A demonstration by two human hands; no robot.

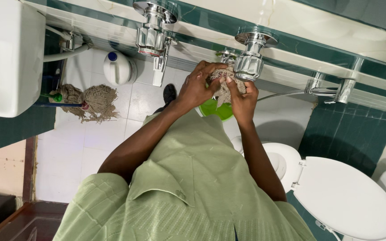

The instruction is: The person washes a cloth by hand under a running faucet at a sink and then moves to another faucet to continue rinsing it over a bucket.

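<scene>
A bathroom with white floor tiles [90,138], dark green wall tiles [349,129], a white toilet [345,196] and a white sink [10,58].

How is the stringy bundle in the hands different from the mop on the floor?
The stringy bundle is held up by the left hand and right hand beside a chrome tap; the mop lies on the white floor tiles, untouched. The bundle shows no handle; the mop has a dark one. The bundle looks smaller and bunched; the mop is spread out. Both are beige strings.

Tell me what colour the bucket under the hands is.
The bucket is bright green, seen in the head view.
</scene>
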